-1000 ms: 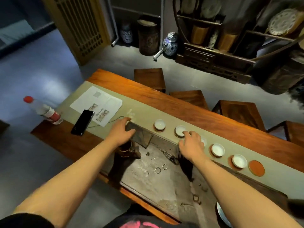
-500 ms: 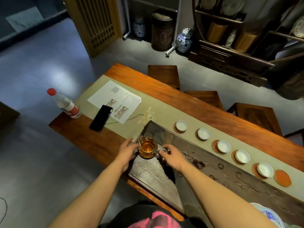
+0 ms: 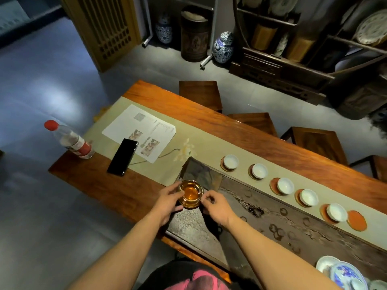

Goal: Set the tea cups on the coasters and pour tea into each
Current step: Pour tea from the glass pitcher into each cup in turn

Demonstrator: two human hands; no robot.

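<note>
A glass pitcher [image 3: 191, 194] of amber tea stands on the near left end of the dark stone tea tray [image 3: 272, 225]. My left hand [image 3: 167, 203] cups its left side. My right hand [image 3: 215, 206] pinches its handle on the right. Several white tea cups run in a row along the pale runner, from the nearest-left cup [image 3: 230, 161] to the far-right cup [image 3: 336, 212], each on an orange coaster. One more orange coaster [image 3: 357, 220] at the right end is bare.
A black phone [image 3: 123, 156], a printed sheet [image 3: 139, 131] and a red-capped water bottle [image 3: 69, 140] lie at the table's left end. Blue-and-white porcelain [image 3: 341, 275] sits at the tray's lower right. Wooden stools [image 3: 200, 95] stand behind the table.
Both hands came back from the cup row to the pitcher and closed around it. The view shifted right and down a little.
</note>
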